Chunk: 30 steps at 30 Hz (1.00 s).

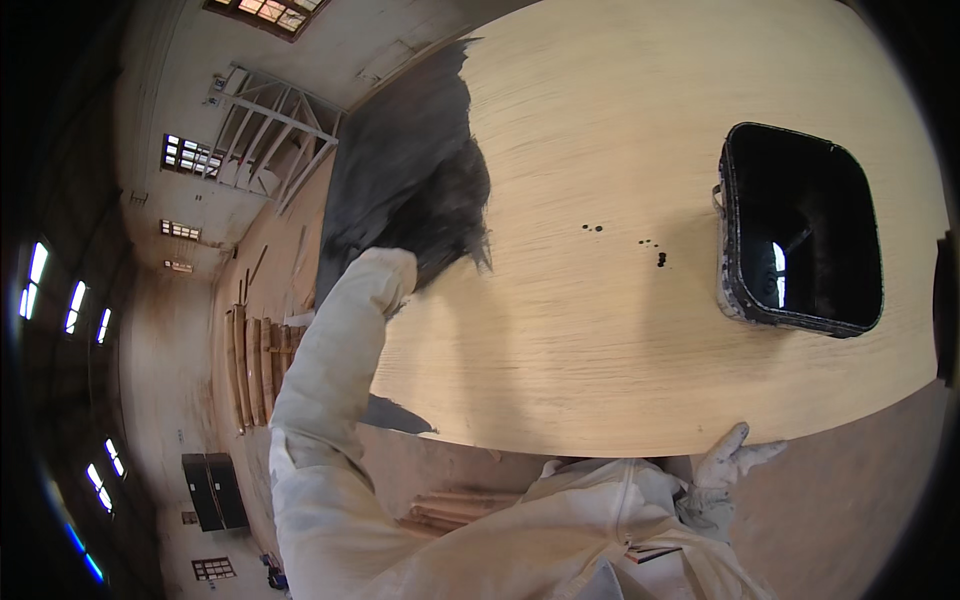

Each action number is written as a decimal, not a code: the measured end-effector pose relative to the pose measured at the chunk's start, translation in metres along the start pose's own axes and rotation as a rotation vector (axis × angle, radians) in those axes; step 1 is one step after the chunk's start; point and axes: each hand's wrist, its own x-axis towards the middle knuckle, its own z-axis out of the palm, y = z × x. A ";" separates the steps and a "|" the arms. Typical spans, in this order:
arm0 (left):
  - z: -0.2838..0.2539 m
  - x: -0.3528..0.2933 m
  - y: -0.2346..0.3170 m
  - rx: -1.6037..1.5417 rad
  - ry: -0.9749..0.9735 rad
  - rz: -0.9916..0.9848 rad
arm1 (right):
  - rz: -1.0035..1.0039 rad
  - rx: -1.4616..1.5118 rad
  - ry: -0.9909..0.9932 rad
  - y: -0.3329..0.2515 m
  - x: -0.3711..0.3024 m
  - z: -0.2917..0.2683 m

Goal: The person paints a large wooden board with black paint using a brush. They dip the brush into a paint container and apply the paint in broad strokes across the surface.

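Note:
My left arm, in a white sleeve point(325, 350), reaches across a pale wood-grained panel point(560, 330). Past the cuff, my left hand point(428, 222) is dark and blurred against the black coating point(390, 140) that covers the panel's left end. Its fingers, and anything in them, cannot be made out. Low on the right, my right hand point(730, 462) is at the panel's near edge in a stained white glove, fingers apart and holding nothing. On the panel's right part stands an uncovered black square bucket point(800, 230) with dark, shiny liquid inside.
Several black drops point(650, 250) dot the panel left of the bucket. Beyond the panel's left end are a white metal rack point(275, 130) near the wall and a row of wooden poles point(255, 365) on the floor. A dark boxy object point(213, 492) is farther off.

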 end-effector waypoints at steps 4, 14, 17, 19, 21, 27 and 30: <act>0.021 -0.007 -0.010 0.015 -0.022 0.009 | 0.042 -0.131 -0.006 0.009 -0.002 -0.004; -0.029 0.008 0.021 0.028 0.034 0.055 | 0.160 -0.205 0.015 0.005 -0.005 -0.001; -0.017 -0.001 0.022 0.068 -0.004 0.077 | 0.020 -0.204 -0.015 0.009 -0.001 -0.007; 0.004 -0.018 0.016 0.082 -0.046 0.057 | 0.016 -0.166 -0.017 0.014 -0.003 -0.002; 0.013 -0.020 0.016 0.078 -0.051 0.048 | 0.073 -0.157 -0.026 0.018 -0.006 -0.001; 0.024 -0.006 -0.001 0.080 -0.071 0.032 | 0.125 0.004 -0.038 -0.006 -0.004 -0.001; -0.008 0.010 0.019 0.079 -0.003 0.083 | 0.254 0.104 -0.036 -0.020 -0.002 -0.001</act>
